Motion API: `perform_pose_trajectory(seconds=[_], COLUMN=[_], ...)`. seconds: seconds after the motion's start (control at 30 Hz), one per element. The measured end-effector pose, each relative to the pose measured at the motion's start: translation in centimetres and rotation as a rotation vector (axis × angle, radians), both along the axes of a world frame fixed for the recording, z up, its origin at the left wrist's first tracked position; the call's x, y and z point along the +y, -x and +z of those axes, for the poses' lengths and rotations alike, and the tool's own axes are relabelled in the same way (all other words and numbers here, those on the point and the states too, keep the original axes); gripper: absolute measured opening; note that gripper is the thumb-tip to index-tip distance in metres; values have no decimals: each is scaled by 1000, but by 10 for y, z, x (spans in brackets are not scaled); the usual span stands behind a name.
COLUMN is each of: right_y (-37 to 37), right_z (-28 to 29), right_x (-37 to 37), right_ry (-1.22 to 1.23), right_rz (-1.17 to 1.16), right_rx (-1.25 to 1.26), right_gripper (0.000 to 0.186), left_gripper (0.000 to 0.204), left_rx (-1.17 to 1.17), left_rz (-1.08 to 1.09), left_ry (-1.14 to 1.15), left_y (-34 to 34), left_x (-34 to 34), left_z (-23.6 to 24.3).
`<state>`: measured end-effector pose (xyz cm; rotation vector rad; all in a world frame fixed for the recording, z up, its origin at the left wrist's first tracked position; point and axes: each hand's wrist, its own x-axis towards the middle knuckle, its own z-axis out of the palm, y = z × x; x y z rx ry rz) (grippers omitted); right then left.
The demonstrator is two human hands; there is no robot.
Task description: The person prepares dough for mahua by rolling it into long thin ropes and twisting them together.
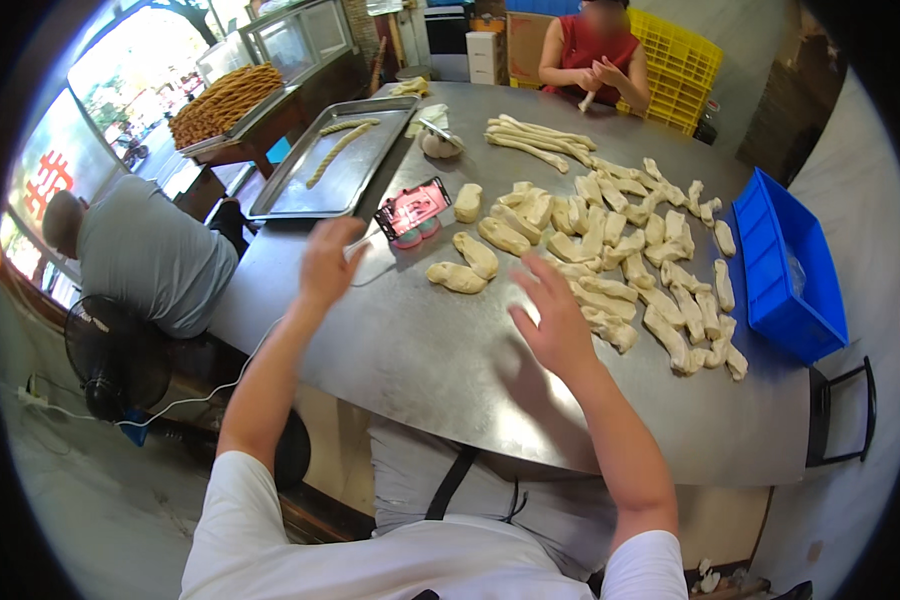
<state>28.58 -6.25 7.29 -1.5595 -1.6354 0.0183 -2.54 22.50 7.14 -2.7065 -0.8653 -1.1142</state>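
My left hand [327, 262] hovers over the steel table [400, 340], between the metal tray's near corner and a propped phone [413, 208]. Its fingers are apart, holding nothing. Further right, my right hand [553, 318] is raised with spread fingers, also holding nothing, close to the near edge of a large spread of pale dough pieces [595, 235]. Two short dough pieces [457, 277] lie between my hands, and another single dough piece [467, 203] rests beside the phone. Beyond the spread lie several long dough ropes [540, 140].
A metal tray [305, 203] holds a twisted dough strand [335, 155]. At the right edge stands a blue crate [770, 270]. Across the table, a person in red [595, 60] handles dough. Another person [150, 250] sits at left near a fan [115, 355]. A white cable [240, 370] crosses the table edge.
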Motion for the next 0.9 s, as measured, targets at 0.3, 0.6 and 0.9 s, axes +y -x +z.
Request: perform_pose_trajectory(seconds=[0.3,0.6,0.9], right_y=[-108,-119,-36], right_z=[-107,-111,-41], right_x=[-147,-116,-101], right_ry=[125,256,113], right_rz=[-487,-646,-179], right_rx=[-150,-163,264], right_gripper=[43,46,35], left_gripper=[47,62,88], left_rx=[116,145,2], left_rz=[-497,-303,-767], left_ry=[429,420,682], left_y=[-182,-270,-225], left_x=[-169,-194,-214], left_z=[-99,-99,-90])
